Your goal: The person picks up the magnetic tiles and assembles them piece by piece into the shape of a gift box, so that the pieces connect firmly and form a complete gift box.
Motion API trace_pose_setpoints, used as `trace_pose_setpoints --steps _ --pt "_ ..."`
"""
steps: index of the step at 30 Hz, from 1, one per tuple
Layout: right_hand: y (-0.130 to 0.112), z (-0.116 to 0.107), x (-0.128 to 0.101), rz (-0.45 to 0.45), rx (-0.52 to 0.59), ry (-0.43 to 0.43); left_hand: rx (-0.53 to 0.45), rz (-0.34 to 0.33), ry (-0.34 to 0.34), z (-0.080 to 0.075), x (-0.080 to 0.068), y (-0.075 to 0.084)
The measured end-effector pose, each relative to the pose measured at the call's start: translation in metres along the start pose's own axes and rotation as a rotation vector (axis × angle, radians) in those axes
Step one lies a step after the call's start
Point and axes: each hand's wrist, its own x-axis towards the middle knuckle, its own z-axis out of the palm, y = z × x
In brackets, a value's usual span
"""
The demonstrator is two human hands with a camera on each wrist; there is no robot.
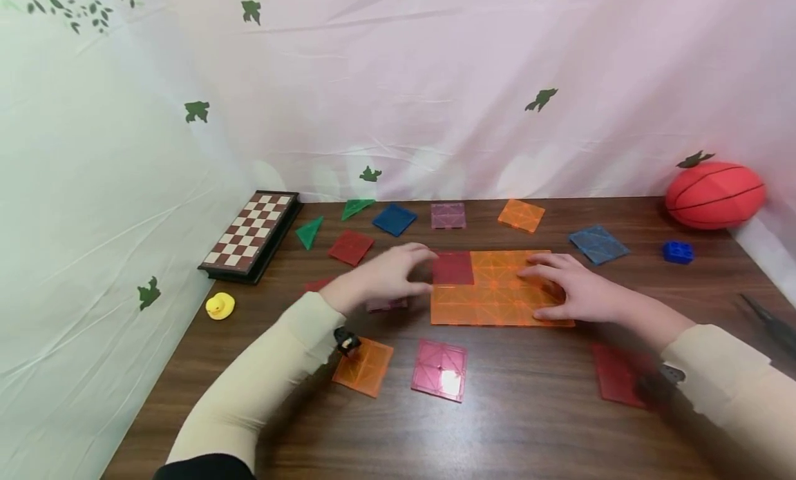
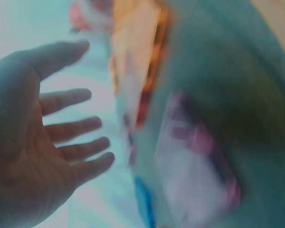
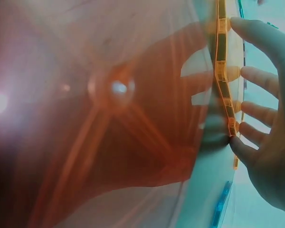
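While both arms in cream sleeves stretch over the dark wooden table (image 1: 528, 425), the person's hands meet at a flat sheet of translucent orange plastic tiles (image 1: 497, 300) lying in the middle of the frame. A dark red square tile (image 1: 452, 268) sits in the upper left corner of that sheet. The left hand (image 1: 382, 276) hovers just left of the red tile, fingers spread and relaxed, gripping nothing; the left wrist view, badly blurred, shows the same open palm (image 2: 33, 156) with fingers apart. The right hand (image 1: 575, 290) lies on the right edge of the orange sheet, fingers straight and pressing down on it, not curled round it. From the right wrist view the fingertips (image 3: 244, 147) touch the sheet's orange edge (image 3: 223, 90).

Toward the lower middle of the frame lie a small orange square tile (image 1: 363, 366) and a pink square tile (image 1: 440, 369), with a red square tile (image 1: 618, 375) partly under the right forearm. Along the far edge are two green triangle tiles (image 1: 309, 231), a red tile (image 1: 351, 247), blue tiles (image 1: 394, 219), a purple one (image 1: 448, 215) and an orange one (image 1: 521, 215). At upper left stands a folded brown-and-white chessboard (image 1: 251, 235), with a yellow rubber duck (image 1: 220, 305) below it. At far right rest a red ball (image 1: 714, 195) and a blue toy brick (image 1: 678, 252).
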Motion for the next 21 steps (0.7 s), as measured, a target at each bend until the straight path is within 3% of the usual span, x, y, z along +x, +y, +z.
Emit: trace_pose_setpoints --steps 4,9,15,21 --pt "-0.003 0.000 -0.001 0.020 0.000 -0.024 -0.027 -0.070 0.051 -0.009 -0.027 -0.020" --pt "-0.007 -0.001 -0.002 0.046 -0.004 -0.056 -0.011 -0.070 0.023 0.006 -0.048 -0.037" --pt "-0.007 0.001 -0.003 0.046 -0.012 -0.054 0.057 -0.048 0.073 0.020 -0.052 -0.037" --pt "-0.006 0.002 -0.003 0.032 -0.018 -0.046 0.049 0.012 0.061 0.027 -0.048 -0.027"
